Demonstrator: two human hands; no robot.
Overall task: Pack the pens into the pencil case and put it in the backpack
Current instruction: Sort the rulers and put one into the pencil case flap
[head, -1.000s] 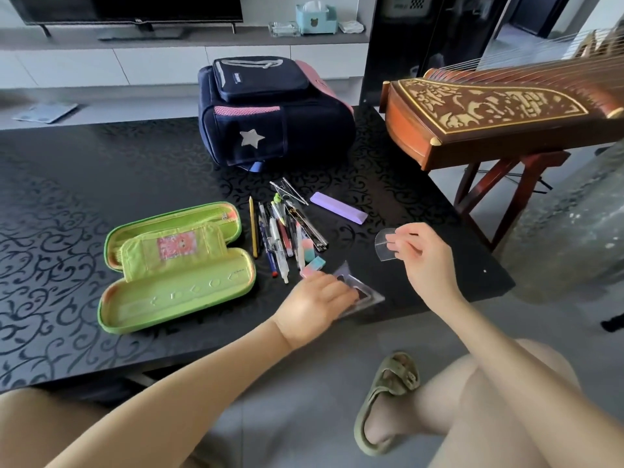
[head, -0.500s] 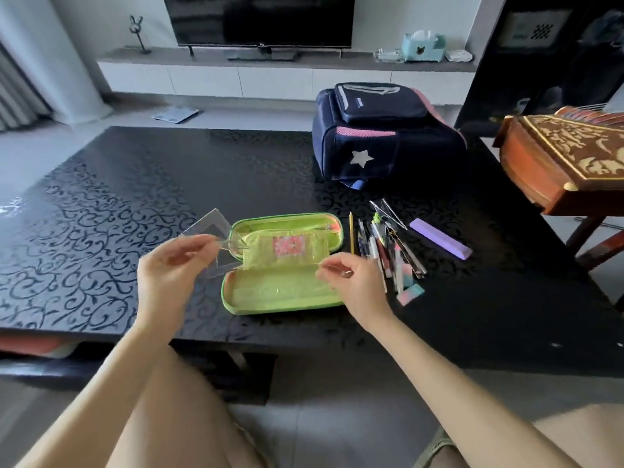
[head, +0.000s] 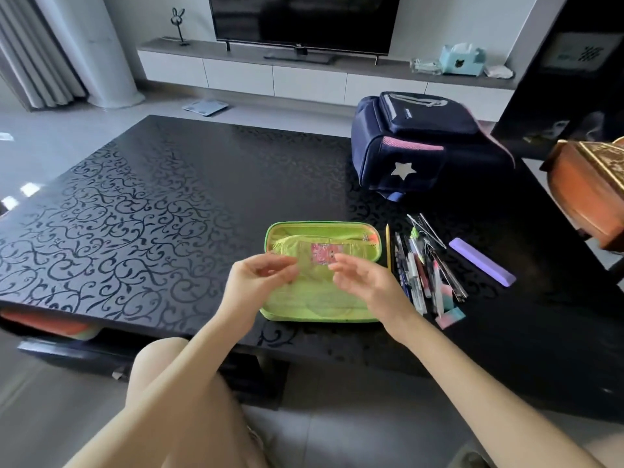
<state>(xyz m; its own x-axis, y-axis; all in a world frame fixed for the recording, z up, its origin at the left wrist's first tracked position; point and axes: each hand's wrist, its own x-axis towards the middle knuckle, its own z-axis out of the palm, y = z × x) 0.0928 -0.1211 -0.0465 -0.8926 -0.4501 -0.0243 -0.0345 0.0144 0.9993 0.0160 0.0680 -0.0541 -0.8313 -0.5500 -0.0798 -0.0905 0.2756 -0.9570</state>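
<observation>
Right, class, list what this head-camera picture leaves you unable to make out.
Head view only.
Middle of the pencil case: hidden by the left hand and right hand.
Whether either hand pinches anything clear: blurred.
Number of pens: overlapping, too small.
Opening of the backpack: turned away.
The wooden instrument: cut off by right edge.

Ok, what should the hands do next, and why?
Probably the right hand should reach for the pens lying beside the open pencil case: it looks empty, and the pens are not packed yet.
</observation>
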